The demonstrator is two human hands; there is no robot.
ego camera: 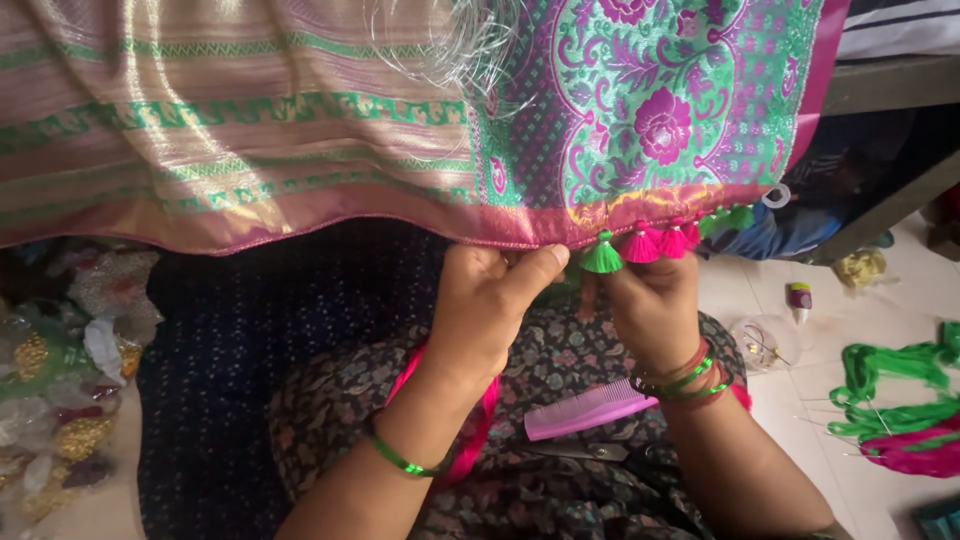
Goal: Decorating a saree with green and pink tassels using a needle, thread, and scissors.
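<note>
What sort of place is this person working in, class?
Probably a home textile workspace on the floor: a pink and green brocade cloth edged with tassels, green thread skeins on pale tiles, and a pink plastic comb.

cloth [300, 120] hangs across top, hem just above both hands | left hand [485, 305] and right hand [655, 305] side by side at hem | tassels [640, 245] along hem above right hand | comb [585, 410] on lap between wrists, scissors [580, 452] just below it | thread bundles [900, 405] on floor far right | packets [60, 400] on floor far left
</note>
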